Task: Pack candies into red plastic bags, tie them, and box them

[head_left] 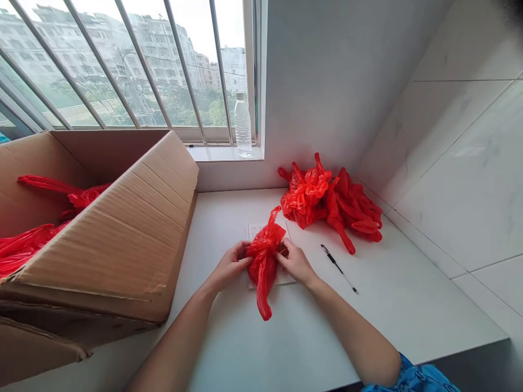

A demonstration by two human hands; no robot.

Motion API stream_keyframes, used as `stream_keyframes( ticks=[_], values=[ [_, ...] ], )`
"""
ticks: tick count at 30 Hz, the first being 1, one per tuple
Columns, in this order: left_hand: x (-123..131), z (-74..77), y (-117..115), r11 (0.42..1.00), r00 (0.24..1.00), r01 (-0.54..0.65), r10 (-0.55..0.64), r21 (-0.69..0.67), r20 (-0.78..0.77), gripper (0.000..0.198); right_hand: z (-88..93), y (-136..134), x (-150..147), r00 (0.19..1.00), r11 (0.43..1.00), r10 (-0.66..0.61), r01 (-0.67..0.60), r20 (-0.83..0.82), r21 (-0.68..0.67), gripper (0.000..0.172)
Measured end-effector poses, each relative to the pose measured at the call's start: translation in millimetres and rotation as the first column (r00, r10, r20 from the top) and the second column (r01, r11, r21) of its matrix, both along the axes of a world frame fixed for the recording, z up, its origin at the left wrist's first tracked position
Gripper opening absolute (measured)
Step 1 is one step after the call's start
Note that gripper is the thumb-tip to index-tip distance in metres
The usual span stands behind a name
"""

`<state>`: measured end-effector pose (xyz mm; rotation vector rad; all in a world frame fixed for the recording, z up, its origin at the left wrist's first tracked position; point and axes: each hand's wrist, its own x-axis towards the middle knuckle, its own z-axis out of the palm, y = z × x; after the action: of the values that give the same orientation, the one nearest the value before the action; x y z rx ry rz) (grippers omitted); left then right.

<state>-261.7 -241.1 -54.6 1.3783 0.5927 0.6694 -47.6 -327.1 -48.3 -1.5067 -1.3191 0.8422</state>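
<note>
A red plastic bag, bunched and apparently knotted, sits over a sheet of white paper on the counter. One handle end points toward me and another sticks up at the far side. From the left, my left hand pinches the bag's side, thumb and fingers closed on it. My right hand grips the opposite side in the same way. What the bag holds is hidden. Right of my right hand lies a black and clear pen.
A large open cardboard box with red plastic bags inside stands at the left. More red bags are heaped at the back right against the wall. A clear water bottle stands on the windowsill before a barred window.
</note>
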Motion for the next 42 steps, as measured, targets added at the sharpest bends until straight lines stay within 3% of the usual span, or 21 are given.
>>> stream_keyframes(
  ticks=[4,6,9,11,14,15,17,20,22,25,32,36,39,42],
  values=[
    [-3,-1.1,5,0.984,0.984,-0.175,0.176,-0.036,0.04,0.043,5.4,1,11,0.992,0.996,-0.06,0.067,-0.113,0.064,0.025],
    [-7,-2.1,9,0.966,0.966,-0.257,0.257,-0.021,0.021,0.047,13.1,-4,22,0.993,1.0,0.01,-0.009,-0.121,0.012,0.031],
    [-10,-2.8,11,0.966,0.965,-0.256,0.258,0.041,-0.043,0.052,23.9,-15,35,0.986,0.99,0.131,-0.123,0.106,-0.072,0.03],
    [-8,-1.9,7,0.937,0.939,-0.322,0.334,0.132,-0.081,0.051,27.8,-18,35,0.943,1.0,-0.018,0.021,0.331,-0.004,0.039],
    [1,-0.3,-2,0.796,0.853,-0.423,0.511,0.432,-0.107,0.044,24.6,-11,22,0.827,0.934,-0.338,0.234,0.45,0.27,0.043],
    [5,-0.5,-5,0.743,0.847,-0.379,0.519,0.552,-0.116,0.044,20.6,-7,15,0.803,0.913,-0.371,0.224,0.467,0.342,0.041],
    [13,-2.8,-9,0.648,0.874,-0.183,0.452,0.74,-0.179,0.05,8.2,2,0,0.758,0.906,-0.35,0.124,0.55,0.405,0.046],
    [21,-10.2,-12,0.573,0.87,0.102,0.345,0.813,-0.352,0.063,-14.7,11,-17,0.665,0.956,-0.237,0.03,0.708,0.293,0.063],
    [22,-15.4,-12,0.571,0.839,0.183,0.334,0.8,-0.43,0.066,-26.7,14,-22,0.621,0.981,-0.172,0.037,0.764,0.191,0.067],
    [22,-19.6,-12,0.571,0.802,0.213,0.36,0.792,-0.476,0.066,-34.4,14,-22,0.588,0.992,-0.121,0.048,0.8,0.115,0.069],
    [24,-17.2,-16,0.589,0.791,0.214,0.364,0.779,-0.492,0.065,-33.4,13,-21,0.569,0.993,-0.117,0.056,0.814,0.104,0.068],
    [25,-16.9,-16,0.629,0.807,0.199,0.33,0.752,-0.489,0.064,-32.9,12,-20,0.598,0.996,-0.092,0.044,0.796,0.083,0.069],
    [20,-13.9,-13,0.655,0.854,0.091,0.337,0.751,-0.397,0.062,-24.0,7,-10,0.691,0.995,-0.087,0.028,0.718,0.094,0.069],
    [10,-5.8,-8,0.623,0.844,-0.183,0.496,0.76,-0.204,0.054,-6.7,1,8,0.76,0.963,-0.231,0.092,0.607,0.252,0.06]
  ],
)
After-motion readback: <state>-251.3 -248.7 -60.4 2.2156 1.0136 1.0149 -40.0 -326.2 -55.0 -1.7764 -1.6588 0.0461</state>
